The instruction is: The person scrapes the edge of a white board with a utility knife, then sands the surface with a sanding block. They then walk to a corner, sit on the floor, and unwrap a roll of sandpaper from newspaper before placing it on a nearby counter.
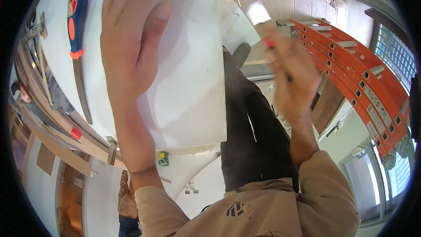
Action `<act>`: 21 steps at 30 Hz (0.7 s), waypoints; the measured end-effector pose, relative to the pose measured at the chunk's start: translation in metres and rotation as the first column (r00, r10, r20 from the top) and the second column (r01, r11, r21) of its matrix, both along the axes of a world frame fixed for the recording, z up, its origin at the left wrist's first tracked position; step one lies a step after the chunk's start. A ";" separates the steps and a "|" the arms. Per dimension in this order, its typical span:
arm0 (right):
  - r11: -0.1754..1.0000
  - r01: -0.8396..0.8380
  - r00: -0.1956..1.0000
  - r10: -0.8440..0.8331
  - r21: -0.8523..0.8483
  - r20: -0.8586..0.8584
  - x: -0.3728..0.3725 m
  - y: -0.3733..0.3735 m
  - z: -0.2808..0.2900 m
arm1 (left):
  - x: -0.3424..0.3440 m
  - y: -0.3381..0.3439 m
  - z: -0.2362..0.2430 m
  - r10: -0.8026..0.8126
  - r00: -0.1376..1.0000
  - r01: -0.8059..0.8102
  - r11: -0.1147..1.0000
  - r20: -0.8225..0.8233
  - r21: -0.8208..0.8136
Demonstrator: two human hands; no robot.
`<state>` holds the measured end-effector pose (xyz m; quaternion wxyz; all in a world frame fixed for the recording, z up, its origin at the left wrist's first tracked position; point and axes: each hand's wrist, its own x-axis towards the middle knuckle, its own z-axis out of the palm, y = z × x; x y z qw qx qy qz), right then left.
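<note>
My left hand lies on a white panel with its fingers stretched toward the far side and the thumb apart. To its left on the white surface is a hand saw with a blue and orange handle and a narrow dark blade pointing toward me. Out past the panel's right edge, my right hand is closed around a tool with a red part. Motion smears both hand and tool, so its kind cannot be told. A bright white patch shows just beyond; whether it belongs to the tool is unclear.
An orange ladder stretches along the right side. Below the panel's near edge lies a green and yellow tape measure. A metal clamp sits at the near left edge, and wooden strips run along the left. My dark-trousered legs are beside the panel.
</note>
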<state>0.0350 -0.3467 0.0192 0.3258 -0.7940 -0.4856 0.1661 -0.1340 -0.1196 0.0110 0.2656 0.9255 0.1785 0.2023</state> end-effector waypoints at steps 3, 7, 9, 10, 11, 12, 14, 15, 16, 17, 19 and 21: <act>0.995 -0.096 0.994 0.095 -0.021 -0.049 -0.020 0.016 0.003 | 0.003 -0.003 -0.003 0.071 0.997 -0.070 0.996 0.015 -0.056; 0.996 -0.088 0.995 0.087 -0.003 -0.052 -0.027 0.030 -0.004 | -0.003 0.002 -0.008 0.035 0.998 -0.033 0.999 0.048 -0.043; 0.997 -0.078 0.996 0.078 0.001 -0.042 -0.030 0.034 -0.005 | -0.001 0.003 -0.011 0.039 0.995 -0.036 0.999 0.095 -0.032; 0.997 -0.074 0.997 0.073 -0.009 -0.030 -0.031 0.035 -0.004 | -0.001 0.003 -0.011 0.039 0.995 -0.036 0.999 0.095 -0.033; 0.997 -0.069 0.997 0.069 -0.020 -0.018 -0.031 0.036 -0.003 | 0.000 0.003 -0.010 0.038 0.995 -0.035 0.999 0.094 -0.035; 0.998 -0.063 0.998 0.063 -0.032 -0.005 -0.032 0.037 -0.002 | 0.000 0.002 -0.011 0.036 0.995 -0.033 0.999 0.095 -0.038; 0.997 -0.035 0.999 0.035 -0.074 0.003 -0.035 0.043 0.007 | 0.000 0.002 -0.010 0.037 0.995 -0.034 0.999 0.090 -0.033; 0.995 -0.020 1.000 0.021 -0.095 0.009 -0.037 0.045 0.010 | 0.001 0.002 -0.010 0.037 0.995 -0.035 0.999 0.089 -0.030; 0.994 -0.014 1.000 0.014 -0.106 -0.003 -0.038 0.045 0.010 | 0.001 0.002 -0.009 0.037 0.996 -0.035 0.999 0.084 -0.032; 0.993 -0.008 1.000 0.007 -0.117 -0.015 -0.039 0.045 0.010 | 0.001 0.001 -0.009 0.037 0.996 -0.035 0.999 0.079 -0.034; 0.992 -0.001 0.998 -0.006 -0.124 -0.055 -0.038 0.043 0.010 | 0.000 0.002 -0.008 0.038 0.996 -0.036 0.999 0.075 -0.035; 0.992 0.005 0.994 -0.019 -0.124 -0.108 -0.030 0.037 0.009 | -0.002 0.002 -0.009 0.039 0.996 -0.036 0.999 0.080 -0.040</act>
